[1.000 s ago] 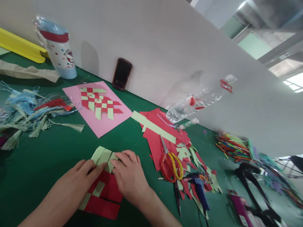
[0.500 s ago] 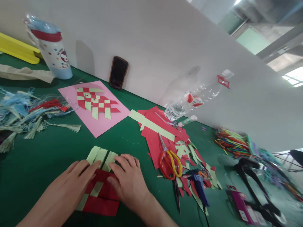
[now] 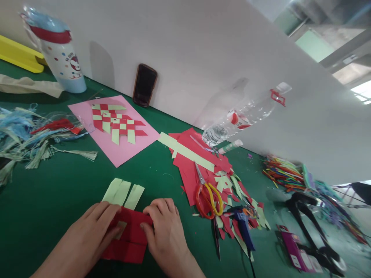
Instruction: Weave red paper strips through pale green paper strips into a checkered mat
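Note:
Both my hands rest on a folded red paper strip (image 3: 127, 237) near the front of the green table. My left hand (image 3: 87, 235) presses its left part, and a small pale green paper piece (image 3: 121, 229) shows beside those fingers. My right hand (image 3: 165, 231) pinches its upper right corner. Several pale green paper strips (image 3: 123, 194) stick out above the red paper, and their lower ends are hidden beneath it.
Behind my hands lie a pink sheet (image 3: 87, 116) with a red-and-green paper weave (image 3: 116, 123), red paper scraps (image 3: 188, 170), orange-handled scissors (image 3: 207, 202) and a blue glue gun (image 3: 243, 227). A water bottle (image 3: 237, 123), a phone (image 3: 145, 85) and a tumbler (image 3: 58, 54) stand farther back.
The red paper now lies farther up over the green strips, hiding most of the green that showed on it. My hands have moved onto the red paper, and the view has shifted slightly.

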Demonstrator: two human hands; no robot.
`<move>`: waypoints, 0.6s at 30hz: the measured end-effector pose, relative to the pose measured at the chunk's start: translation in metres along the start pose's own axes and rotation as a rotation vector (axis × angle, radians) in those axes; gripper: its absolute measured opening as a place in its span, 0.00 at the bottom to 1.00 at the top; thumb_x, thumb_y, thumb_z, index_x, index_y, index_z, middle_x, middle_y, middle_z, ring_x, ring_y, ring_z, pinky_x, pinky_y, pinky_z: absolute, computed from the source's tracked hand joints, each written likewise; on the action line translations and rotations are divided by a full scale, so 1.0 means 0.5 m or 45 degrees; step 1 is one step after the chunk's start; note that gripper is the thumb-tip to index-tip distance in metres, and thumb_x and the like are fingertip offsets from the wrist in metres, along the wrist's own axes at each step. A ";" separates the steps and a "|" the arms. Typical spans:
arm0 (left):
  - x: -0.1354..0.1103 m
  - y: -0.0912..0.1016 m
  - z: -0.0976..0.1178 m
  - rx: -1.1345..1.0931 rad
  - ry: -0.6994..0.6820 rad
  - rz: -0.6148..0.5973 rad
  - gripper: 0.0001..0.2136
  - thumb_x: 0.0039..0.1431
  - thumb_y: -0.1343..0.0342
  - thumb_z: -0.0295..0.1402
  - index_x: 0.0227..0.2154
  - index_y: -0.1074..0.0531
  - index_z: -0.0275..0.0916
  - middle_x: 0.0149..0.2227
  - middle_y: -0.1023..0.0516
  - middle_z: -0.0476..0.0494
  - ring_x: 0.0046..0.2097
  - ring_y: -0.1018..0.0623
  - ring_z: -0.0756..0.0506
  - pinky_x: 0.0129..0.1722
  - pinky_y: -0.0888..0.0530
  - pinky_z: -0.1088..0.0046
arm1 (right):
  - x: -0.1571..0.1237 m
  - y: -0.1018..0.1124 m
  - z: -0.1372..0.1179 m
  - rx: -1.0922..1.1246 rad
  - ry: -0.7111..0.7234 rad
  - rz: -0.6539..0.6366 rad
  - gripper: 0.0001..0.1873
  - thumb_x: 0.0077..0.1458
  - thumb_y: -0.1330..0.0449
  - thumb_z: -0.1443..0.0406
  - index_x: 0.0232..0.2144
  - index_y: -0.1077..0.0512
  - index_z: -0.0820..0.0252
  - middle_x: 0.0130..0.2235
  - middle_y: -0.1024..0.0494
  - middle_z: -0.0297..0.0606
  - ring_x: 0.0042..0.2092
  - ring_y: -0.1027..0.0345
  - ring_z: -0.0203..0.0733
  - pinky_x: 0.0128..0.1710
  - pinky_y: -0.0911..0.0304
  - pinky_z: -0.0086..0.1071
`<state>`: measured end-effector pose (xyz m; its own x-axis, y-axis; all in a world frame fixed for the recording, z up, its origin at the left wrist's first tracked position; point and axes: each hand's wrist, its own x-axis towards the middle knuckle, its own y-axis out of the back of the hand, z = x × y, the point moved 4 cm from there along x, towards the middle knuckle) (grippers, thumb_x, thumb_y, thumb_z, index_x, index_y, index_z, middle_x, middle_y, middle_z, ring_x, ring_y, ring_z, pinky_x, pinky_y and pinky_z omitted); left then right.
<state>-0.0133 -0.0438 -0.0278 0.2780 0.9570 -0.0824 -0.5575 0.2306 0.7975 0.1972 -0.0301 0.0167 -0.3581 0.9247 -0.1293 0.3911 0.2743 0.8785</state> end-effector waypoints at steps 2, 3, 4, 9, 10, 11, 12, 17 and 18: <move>0.000 0.004 0.001 -0.025 -0.001 -0.002 0.14 0.71 0.51 0.44 0.44 0.22 0.46 0.43 0.16 0.43 0.44 0.16 0.40 0.42 0.18 0.65 | 0.002 0.000 -0.001 0.012 -0.011 0.006 0.09 0.61 0.31 0.69 0.41 0.25 0.54 0.46 0.22 0.39 0.50 0.31 0.52 0.48 0.31 0.47; 0.000 0.006 0.002 -0.039 -0.001 -0.005 0.15 0.71 0.51 0.45 0.45 0.22 0.47 0.43 0.16 0.43 0.44 0.16 0.41 0.42 0.18 0.66 | 0.003 0.000 -0.001 0.017 -0.014 0.008 0.09 0.61 0.31 0.69 0.41 0.25 0.54 0.46 0.22 0.39 0.50 0.31 0.52 0.48 0.31 0.47; 0.001 0.007 0.002 -0.054 0.000 -0.011 0.15 0.71 0.51 0.46 0.45 0.22 0.47 0.43 0.16 0.43 0.44 0.16 0.41 0.42 0.18 0.66 | 0.004 0.001 -0.002 0.020 -0.014 0.009 0.08 0.61 0.31 0.69 0.40 0.26 0.54 0.46 0.22 0.39 0.50 0.31 0.52 0.48 0.31 0.47; 0.008 0.014 0.004 -0.124 0.011 -0.035 0.16 0.70 0.49 0.50 0.44 0.21 0.47 0.42 0.16 0.45 0.42 0.16 0.42 0.41 0.18 0.68 | 0.007 0.004 -0.004 0.011 -0.004 -0.004 0.08 0.61 0.31 0.69 0.40 0.25 0.53 0.46 0.22 0.39 0.49 0.30 0.52 0.48 0.31 0.47; 0.007 0.014 0.003 -0.133 0.007 -0.033 0.16 0.70 0.49 0.50 0.43 0.21 0.47 0.41 0.16 0.45 0.42 0.15 0.42 0.40 0.18 0.69 | 0.007 0.004 -0.004 0.003 -0.004 -0.006 0.08 0.61 0.31 0.69 0.40 0.25 0.53 0.46 0.22 0.39 0.49 0.30 0.52 0.48 0.31 0.47; 0.004 0.013 0.000 -0.140 0.001 -0.024 0.16 0.70 0.49 0.50 0.43 0.21 0.47 0.41 0.16 0.46 0.42 0.15 0.43 0.40 0.18 0.70 | 0.007 0.003 -0.003 -0.006 -0.005 -0.009 0.08 0.61 0.31 0.69 0.40 0.25 0.53 0.46 0.22 0.39 0.49 0.30 0.52 0.48 0.31 0.47; -0.002 0.012 -0.004 -0.145 -0.010 -0.003 0.15 0.70 0.49 0.49 0.43 0.21 0.48 0.42 0.16 0.46 0.42 0.15 0.43 0.40 0.18 0.71 | 0.007 0.003 -0.002 -0.016 -0.003 -0.011 0.07 0.61 0.31 0.68 0.40 0.25 0.53 0.46 0.21 0.39 0.49 0.30 0.53 0.48 0.30 0.47; -0.061 0.016 -0.048 -0.106 -0.082 0.205 0.15 0.74 0.53 0.43 0.44 0.21 0.51 0.46 0.15 0.48 0.44 0.15 0.46 0.45 0.19 0.75 | 0.002 0.012 -0.001 -0.031 0.077 0.113 0.08 0.64 0.35 0.67 0.46 0.25 0.55 0.48 0.20 0.42 0.49 0.27 0.52 0.49 0.28 0.46; -0.073 0.019 -0.058 -0.071 -0.107 0.237 0.14 0.74 0.53 0.40 0.46 0.21 0.51 0.46 0.15 0.48 0.46 0.15 0.45 0.47 0.19 0.74 | -0.001 0.014 -0.006 -0.030 0.116 0.169 0.08 0.66 0.36 0.67 0.47 0.25 0.56 0.48 0.20 0.43 0.50 0.27 0.52 0.50 0.28 0.46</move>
<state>-0.0513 -0.0713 -0.0345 0.2296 0.9664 0.1152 -0.6469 0.0631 0.7600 0.1978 -0.0293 0.0243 -0.3807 0.9242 0.0302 0.4208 0.1441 0.8957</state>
